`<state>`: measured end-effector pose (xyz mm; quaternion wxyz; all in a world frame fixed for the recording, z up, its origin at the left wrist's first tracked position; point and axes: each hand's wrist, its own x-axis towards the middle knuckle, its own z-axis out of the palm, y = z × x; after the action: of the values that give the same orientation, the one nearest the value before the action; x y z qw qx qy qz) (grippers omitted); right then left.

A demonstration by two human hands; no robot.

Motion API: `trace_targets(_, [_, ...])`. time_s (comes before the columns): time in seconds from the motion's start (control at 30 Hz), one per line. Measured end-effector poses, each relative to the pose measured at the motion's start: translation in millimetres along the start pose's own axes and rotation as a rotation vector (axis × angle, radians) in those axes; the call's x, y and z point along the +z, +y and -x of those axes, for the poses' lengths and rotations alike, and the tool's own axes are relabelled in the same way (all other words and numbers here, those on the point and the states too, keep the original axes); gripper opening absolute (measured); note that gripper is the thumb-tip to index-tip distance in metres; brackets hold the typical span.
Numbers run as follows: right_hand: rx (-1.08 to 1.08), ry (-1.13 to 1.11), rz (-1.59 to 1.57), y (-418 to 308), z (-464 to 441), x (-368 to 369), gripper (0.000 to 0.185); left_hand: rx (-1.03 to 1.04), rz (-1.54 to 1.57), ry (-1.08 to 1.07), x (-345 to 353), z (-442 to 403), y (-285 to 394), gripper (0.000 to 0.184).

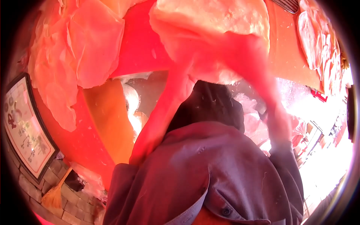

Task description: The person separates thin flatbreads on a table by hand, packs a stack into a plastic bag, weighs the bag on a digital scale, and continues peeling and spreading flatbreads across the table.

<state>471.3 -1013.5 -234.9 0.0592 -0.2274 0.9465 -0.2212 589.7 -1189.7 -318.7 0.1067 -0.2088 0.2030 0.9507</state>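
Observation:
A thick, pale, soft-looking slab (pixel 221 17) with rounded corners lies at the top middle, on an orange-red table (pixel 138 41). Both my arms reach forward over its near part. My left hand (pixel 183 50) is on or just above the slab's left near side. To the right, my right hand (pixel 242 47) is over the slab and smeared by motion. Strong red light blends the hands with the slab, so fingers and exact contact cannot be made out. What the slab is made of does not show.
Large thin, wrinkled pale sheets (pixel 86 45) drape over the table's left side. More pale sheets (pixel 315 41) lie at the far right. A framed picture (pixel 28 127) stands at the left, near a straw broom (pixel 55 195) on the brick floor (pixel 75 210). Plastic bags (pixel 251 120) lie below the table edge.

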Motion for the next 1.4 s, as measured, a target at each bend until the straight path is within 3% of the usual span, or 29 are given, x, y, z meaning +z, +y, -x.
trace_targets(0.07, [0.217,0.039,0.031,33.5,-16.7,-36.5,0.028,0.019,0.032,0.033,5.6,4.2,0.2,0.044])
trace_targets(0.27, [0.108,0.388,0.187,61.1,-94.0,-206.6,0.031,-0.053,0.000,0.097,-27.9,0.6,-1.6,0.046])
trace_targets(0.37, [0.087,0.470,0.191,37.2,-96.1,-243.9,0.035,-0.084,-0.058,0.142,-16.4,4.0,2.9,0.046])
trace_targets(0.4, [0.084,0.472,0.161,28.8,-92.0,-241.8,0.037,-0.049,-0.100,0.138,-18.3,3.8,1.1,0.041])
trace_targets(0.47, [0.115,0.253,-0.224,-8.8,-52.4,-203.5,0.032,0.017,-0.184,0.136,-22.1,6.3,-2.0,0.036])
trace_targets(0.6, [-0.256,0.030,0.035,-32.9,-18.5,-74.2,0.024,0.055,-0.154,0.158,-3.3,14.0,-0.5,0.035])
trace_targets(0.7, [-0.328,-0.245,0.081,-31.1,-7.3,22.9,0.018,0.056,-0.198,0.180,-0.3,17.1,-4.6,0.040])
trace_targets(0.77, [-0.302,-0.304,0.079,-40.2,-1.9,36.3,0.015,0.032,-0.234,0.164,-13.1,19.8,-6.4,0.044])
trace_targets(0.87, [-0.267,-0.220,0.118,-57.3,12.5,34.7,0.011,0.009,-0.187,0.154,-18.0,27.1,-11.6,0.048])
trace_targets(0.93, [-0.338,-0.248,0.093,-62.2,8.7,48.1,0.014,0.034,-0.113,0.131,-11.8,22.2,-8.9,0.049])
trace_targets(0.97, [-0.343,-0.411,0.122,-68.7,12.6,48.6,0.028,0.049,-0.051,0.115,-10.1,25.9,-3.5,0.049])
trace_targets(1.0, [-0.344,-0.408,0.126,-74.2,20.7,41.9,0.028,0.064,0.012,0.097,-10.9,27.4,2.7,0.049])
trace_targets(1.03, [-0.318,-0.307,-0.003,-81.0,29.3,30.2,0.039,-0.069,0.255,-0.419,-32.6,21.4,9.8,0.048])
trace_targets(1.07, [-0.288,-0.209,-0.131,-82.7,35.6,22.7,0.050,-0.071,0.262,-0.423,-20.7,21.2,9.2,0.048])
trace_targets(1.1, [-0.317,-0.158,-0.155,-76.7,41.1,23.3,0.065,-0.022,0.110,-0.152,-4.5,22.7,7.3,0.049])
trace_targets(1.13, [-0.303,-0.159,-0.149,-74.1,44.8,25.9,0.065,0.023,-0.048,0.119,5.4,24.6,5.6,0.050])
trace_targets(1.2, [-0.168,-0.082,0.008,-71.0,44.7,33.2,0.062,0.039,-0.119,0.101,6.7,21.6,7.1,0.052])
trace_targets(1.23, [-0.145,0.037,-0.033,-70.9,43.6,37.5,0.049,0.058,-0.135,0.071,10.7,20.0,10.0,0.054])
trace_targets(1.27, [-0.145,0.044,-0.037,-71.1,40.3,38.0,0.049,0.072,-0.153,0.041,15.1,19.4,13.1,0.056])
trace_targets(1.33, [-0.160,-0.174,0.090,-66.1,31.7,33.4,0.032,0.063,-0.155,0.034,15.2,16.4,15.5,0.057])
trace_targets(1.37, [-0.269,-0.001,0.009,-66.8,19.5,25.4,0.022,0.107,-0.099,-0.029,6.0,11.9,17.0,0.058])
trace_targets(1.4, [-0.258,0.008,0.015,-65.8,7.3,12.0,0.022,0.153,-0.043,-0.090,0.9,6.6,17.7,0.059])
